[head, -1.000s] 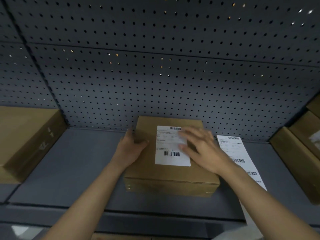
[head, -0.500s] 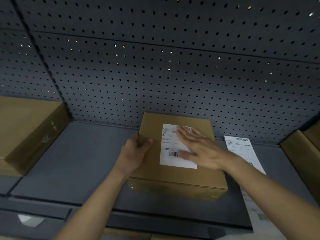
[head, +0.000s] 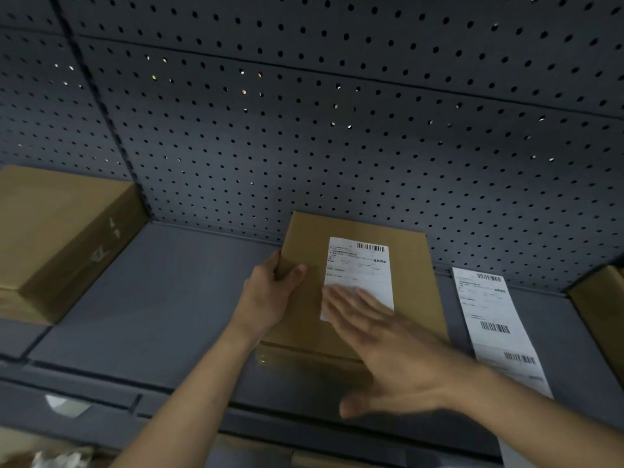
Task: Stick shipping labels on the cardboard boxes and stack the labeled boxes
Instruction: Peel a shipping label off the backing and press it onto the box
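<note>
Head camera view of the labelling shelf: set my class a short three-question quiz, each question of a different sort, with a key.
1. True or false: the white label lies on top of the middle box.
2. Which hand grips that box's edge? A) left hand B) right hand
3. Fill in: the strip of spare labels lies on the shelf to the box's ____.

Key: 1 true; 2 A; 3 right.

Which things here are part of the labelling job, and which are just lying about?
Part of the job:
box held by left hand
label under right hand
label strip
box at left
box at right

Lying about:
crumpled wrapping at bottom left
</note>
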Demonstrator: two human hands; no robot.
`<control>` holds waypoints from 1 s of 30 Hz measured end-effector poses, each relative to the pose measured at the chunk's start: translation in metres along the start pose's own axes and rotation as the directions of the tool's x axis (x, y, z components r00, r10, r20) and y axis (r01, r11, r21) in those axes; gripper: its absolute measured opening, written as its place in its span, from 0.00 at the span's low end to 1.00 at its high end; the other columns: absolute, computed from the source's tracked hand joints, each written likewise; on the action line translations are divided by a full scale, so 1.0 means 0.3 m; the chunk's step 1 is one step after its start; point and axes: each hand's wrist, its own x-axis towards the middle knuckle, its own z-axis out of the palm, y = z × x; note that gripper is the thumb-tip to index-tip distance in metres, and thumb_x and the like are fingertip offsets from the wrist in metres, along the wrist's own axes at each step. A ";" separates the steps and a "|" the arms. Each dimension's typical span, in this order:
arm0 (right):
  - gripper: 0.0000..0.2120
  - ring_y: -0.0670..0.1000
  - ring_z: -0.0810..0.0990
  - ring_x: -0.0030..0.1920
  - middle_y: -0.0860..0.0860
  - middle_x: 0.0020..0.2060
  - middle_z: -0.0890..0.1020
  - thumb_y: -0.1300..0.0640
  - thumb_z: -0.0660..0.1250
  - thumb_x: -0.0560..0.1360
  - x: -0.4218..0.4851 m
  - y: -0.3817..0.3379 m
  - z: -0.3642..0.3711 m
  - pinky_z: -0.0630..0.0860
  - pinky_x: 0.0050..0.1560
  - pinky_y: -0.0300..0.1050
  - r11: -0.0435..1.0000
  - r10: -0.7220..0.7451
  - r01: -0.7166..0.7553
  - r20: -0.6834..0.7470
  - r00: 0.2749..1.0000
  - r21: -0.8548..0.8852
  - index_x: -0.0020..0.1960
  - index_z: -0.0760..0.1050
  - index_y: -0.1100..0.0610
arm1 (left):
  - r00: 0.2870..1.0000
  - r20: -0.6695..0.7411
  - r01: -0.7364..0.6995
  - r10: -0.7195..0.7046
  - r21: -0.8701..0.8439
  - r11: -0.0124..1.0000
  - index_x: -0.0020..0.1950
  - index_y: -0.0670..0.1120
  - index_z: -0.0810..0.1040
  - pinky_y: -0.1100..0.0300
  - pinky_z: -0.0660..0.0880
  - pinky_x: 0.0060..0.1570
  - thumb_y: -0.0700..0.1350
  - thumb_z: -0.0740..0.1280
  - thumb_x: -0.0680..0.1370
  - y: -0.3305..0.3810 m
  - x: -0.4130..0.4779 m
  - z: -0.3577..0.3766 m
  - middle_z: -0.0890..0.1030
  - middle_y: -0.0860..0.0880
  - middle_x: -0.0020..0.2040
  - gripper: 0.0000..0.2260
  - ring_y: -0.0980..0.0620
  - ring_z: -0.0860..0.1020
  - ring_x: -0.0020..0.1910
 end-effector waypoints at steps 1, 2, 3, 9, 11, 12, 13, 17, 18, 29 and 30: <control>0.57 0.43 0.23 0.73 0.48 0.74 0.26 0.19 0.49 0.68 -0.007 -0.014 0.004 0.27 0.74 0.42 0.999 -0.032 0.032 -0.006 0.999 -0.008 0.78 0.29 0.55 | 1.000 0.002 -0.005 0.005 -0.003 1.000 0.58 0.54 0.79 0.51 0.80 0.54 0.54 0.67 0.79 -0.003 0.001 -0.001 0.86 0.56 0.49 0.10 0.55 0.84 0.49; 0.56 0.43 0.25 0.74 0.48 0.75 0.28 0.20 0.50 0.69 -0.008 -0.012 0.007 0.29 0.74 0.42 0.999 -0.051 0.051 0.000 0.999 -0.014 0.78 0.31 0.55 | 1.000 0.007 -0.009 0.009 -0.009 1.000 0.58 0.55 0.79 0.49 0.80 0.55 0.55 0.67 0.79 -0.004 0.001 -0.001 0.86 0.56 0.49 0.10 0.54 0.84 0.50; 0.55 0.43 0.26 0.74 0.48 0.76 0.29 0.21 0.50 0.70 -0.004 -0.002 0.002 0.30 0.74 0.42 0.998 -0.059 0.059 0.011 0.998 -0.019 0.78 0.31 0.55 | 1.000 0.011 -0.008 0.008 -0.016 1.000 0.57 0.55 0.79 0.48 0.80 0.55 0.56 0.67 0.78 -0.007 0.002 -0.002 0.86 0.56 0.49 0.11 0.54 0.84 0.50; 0.49 0.43 0.26 0.74 0.46 0.76 0.28 0.23 0.38 0.69 0.149 0.144 -0.059 0.35 0.77 0.44 0.993 0.089 -0.090 0.025 0.996 0.072 0.77 0.28 0.52 | 1.000 0.024 -0.012 0.013 -0.053 0.999 0.60 0.55 0.79 0.48 0.80 0.55 0.54 0.67 0.79 -0.005 0.002 0.000 0.86 0.55 0.50 0.11 0.53 0.84 0.50; 0.49 0.45 0.29 0.76 0.48 0.76 0.30 0.23 0.36 0.69 0.225 0.205 -0.082 0.35 0.77 0.44 0.987 0.134 -0.133 -0.004 0.991 0.086 0.77 0.29 0.54 | 1.000 0.028 -0.003 0.005 -0.058 0.998 0.60 0.55 0.79 0.48 0.80 0.54 0.54 0.67 0.79 -0.006 0.002 -0.001 0.86 0.54 0.50 0.11 0.53 0.84 0.50; 0.49 0.45 0.30 0.76 0.50 0.77 0.31 0.24 0.36 0.69 0.255 0.228 -0.092 0.34 0.76 0.42 0.985 0.150 -0.149 -0.011 0.989 0.083 0.78 0.29 0.55 | 1.000 0.026 0.001 0.001 -0.063 0.998 0.59 0.55 0.79 0.48 0.81 0.54 0.54 0.67 0.79 -0.005 0.002 -0.001 0.86 0.54 0.50 0.11 0.52 0.84 0.50; 0.49 0.45 0.31 0.76 0.50 0.77 0.32 0.24 0.37 0.70 0.278 0.244 -0.098 0.34 0.74 0.40 0.984 0.163 -0.161 -0.015 0.986 0.077 0.78 0.30 0.56 | 1.000 0.022 0.005 -0.003 -0.065 0.998 0.59 0.55 0.80 0.48 0.81 0.54 0.54 0.67 0.78 -0.007 0.002 0.000 0.86 0.54 0.49 0.10 0.52 0.85 0.49; 0.51 0.46 0.29 0.76 0.50 0.77 0.31 0.23 0.38 0.70 0.290 0.238 -0.088 0.34 0.76 0.42 0.986 0.160 -0.159 -0.017 0.987 0.053 0.77 0.29 0.57 | 1.000 0.000 0.003 -0.003 -0.055 0.998 0.58 0.55 0.80 0.48 0.81 0.52 0.54 0.67 0.79 -0.006 0.005 0.003 0.86 0.54 0.48 0.09 0.53 0.85 0.48; 0.51 0.45 0.28 0.75 0.49 0.76 0.29 0.22 0.39 0.70 0.270 0.218 -0.084 0.36 0.77 0.44 0.988 0.144 -0.144 -0.008 0.990 0.060 0.77 0.28 0.56 | 1.000 -0.002 0.003 -0.003 -0.054 0.999 0.58 0.55 0.80 0.48 0.81 0.52 0.54 0.67 0.79 -0.006 0.004 0.003 0.86 0.54 0.48 0.09 0.53 0.84 0.48; 0.54 0.43 0.26 0.74 0.48 0.76 0.29 0.23 0.51 0.71 0.064 0.006 -0.027 0.31 0.75 0.42 0.992 -0.120 0.121 0.028 0.992 -0.044 0.78 0.31 0.56 | 0.999 -0.046 -0.013 0.015 0.045 0.999 0.59 0.52 0.78 0.62 0.75 0.50 0.52 0.61 0.83 0.003 -0.002 0.003 0.84 0.57 0.49 0.10 0.57 0.81 0.51; 0.53 0.44 0.26 0.75 0.48 0.76 0.28 0.23 0.50 0.72 0.076 0.021 -0.027 0.31 0.76 0.43 0.993 -0.105 0.106 0.024 0.994 -0.048 0.78 0.30 0.55 | 0.999 -0.049 -0.015 0.018 0.055 0.998 0.58 0.51 0.79 0.64 0.75 0.47 0.51 0.60 0.83 0.004 -0.001 0.003 0.84 0.56 0.48 0.10 0.58 0.81 0.50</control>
